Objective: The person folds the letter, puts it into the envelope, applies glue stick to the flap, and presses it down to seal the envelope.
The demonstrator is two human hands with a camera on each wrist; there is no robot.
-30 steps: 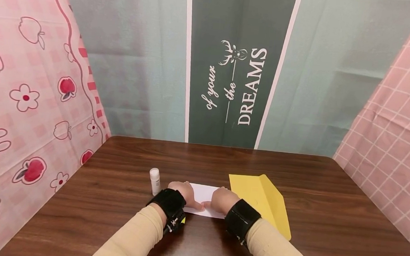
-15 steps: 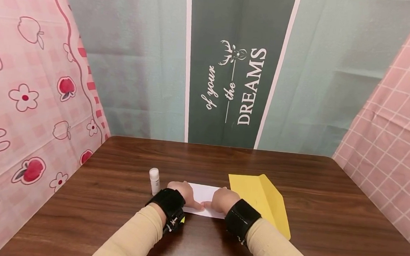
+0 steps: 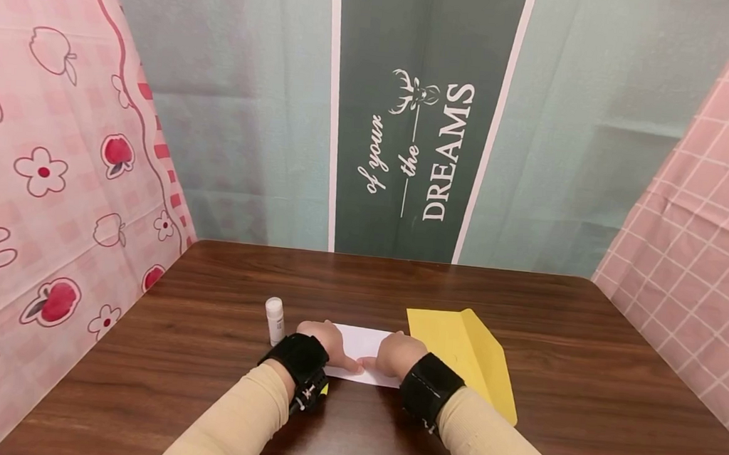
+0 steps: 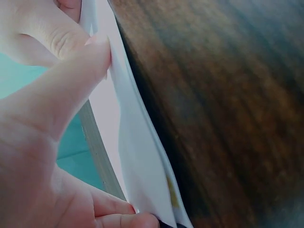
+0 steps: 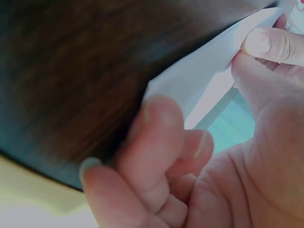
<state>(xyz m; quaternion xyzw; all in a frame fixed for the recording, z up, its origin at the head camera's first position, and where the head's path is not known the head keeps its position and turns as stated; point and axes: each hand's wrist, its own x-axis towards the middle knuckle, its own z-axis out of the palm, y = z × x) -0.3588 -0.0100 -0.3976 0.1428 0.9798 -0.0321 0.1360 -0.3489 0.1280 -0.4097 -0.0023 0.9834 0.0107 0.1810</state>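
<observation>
Between my hands lies a white sheet of paper (image 3: 363, 340), folded over so that two layers show along its near edge in the left wrist view. My left hand (image 3: 325, 342) grips the paper's left part, its thumb on top and the other fingertips down at the end. On the right, my right hand (image 3: 398, 355) holds the other part, fingers curled by its corner in the right wrist view. Both thumbs meet at the middle of the near edge. A yellowish patch shows between the layers. Far fingers are hidden in the head view.
A white glue stick (image 3: 275, 320) stands just left of my left hand. To the right, a yellow envelope (image 3: 457, 353) lies with its flap spread, partly behind my right wrist. The brown wooden table (image 3: 239, 268) ends at curtains on three sides.
</observation>
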